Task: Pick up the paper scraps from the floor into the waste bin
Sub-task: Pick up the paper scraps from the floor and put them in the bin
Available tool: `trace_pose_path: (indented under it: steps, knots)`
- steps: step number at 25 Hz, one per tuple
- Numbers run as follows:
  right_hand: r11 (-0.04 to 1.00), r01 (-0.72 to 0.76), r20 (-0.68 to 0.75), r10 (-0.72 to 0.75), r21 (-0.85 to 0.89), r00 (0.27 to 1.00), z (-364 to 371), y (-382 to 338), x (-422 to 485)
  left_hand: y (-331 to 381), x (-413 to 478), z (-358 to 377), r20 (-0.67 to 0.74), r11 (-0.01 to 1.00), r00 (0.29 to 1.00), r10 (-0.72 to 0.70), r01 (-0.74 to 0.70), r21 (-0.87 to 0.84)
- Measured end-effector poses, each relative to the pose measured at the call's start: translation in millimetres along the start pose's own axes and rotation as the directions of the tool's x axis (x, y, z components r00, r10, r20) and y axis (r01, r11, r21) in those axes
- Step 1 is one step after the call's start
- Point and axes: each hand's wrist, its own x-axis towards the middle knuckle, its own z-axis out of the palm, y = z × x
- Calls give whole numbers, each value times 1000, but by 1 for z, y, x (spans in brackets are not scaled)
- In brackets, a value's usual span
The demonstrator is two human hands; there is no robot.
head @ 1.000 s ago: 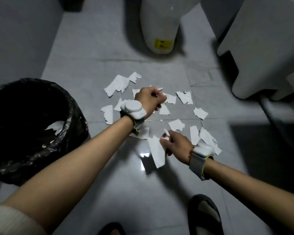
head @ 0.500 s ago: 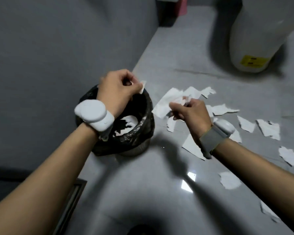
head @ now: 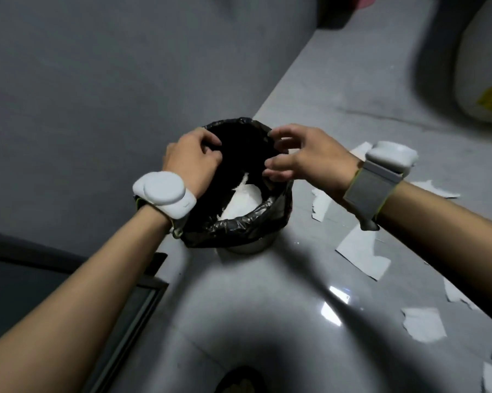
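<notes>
White torn paper scraps [head: 243,199] lie heaped at the bottom of the round waste bin [head: 239,226], which is lined with a crinkled black plastic bag. The heap narrows to a tip pointing at the far rim. The bin stands upright, mouth up, on the glossy grey floor [head: 267,293] beside the grey wall [head: 97,80], so whatever is let go above it drops in.

That, I judge, is why both hands hang over the mouth. The right hand [head: 307,158] is empty, its fingers spread and loosely bent. The left hand [head: 192,163] curls its fingers at the rim, and I cannot tell whether they pinch anything.

The loose white scraps [head: 364,256] lie flat on the floor to the right. The nearest big one's long axis slants away from the bin.
</notes>
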Motion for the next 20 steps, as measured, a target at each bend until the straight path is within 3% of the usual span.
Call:
trace_pose_path:
  steps: [3,7,9,10,12,13,15,20]
  knots:
    - [998,49,-175,-43,30,984,-41,22,-24,47,-11,20,-1,984,991,135,-135,-113]
    - [966,-124,-291,54,-227,955,-102,93,-61,108,-31,67,149,883,896,419,-363,-297]
    - [846,-288,-337,139,-448,931,-128,137,-86,120,-45,100,294,847,800,522,-447,-289]
    - [708,-395,-363,206,-585,908,-141,160,-103,124,-52,124,395,828,727,561,-491,-271]
    - [434,-492,-359,354,-755,864,-150,201,-132,117,-65,168,605,810,585,539,-557,-183]
    - [360,-512,-357,417,-779,836,-149,217,-145,109,-72,191,693,807,529,489,-577,-129]
    - [315,-525,-364,447,-791,817,-145,248,-163,92,-83,237,806,784,448,387,-620,-33]
    - [313,-434,-297,401,-845,867,-133,278,-165,54,-99,300,811,644,418,409,-762,68]
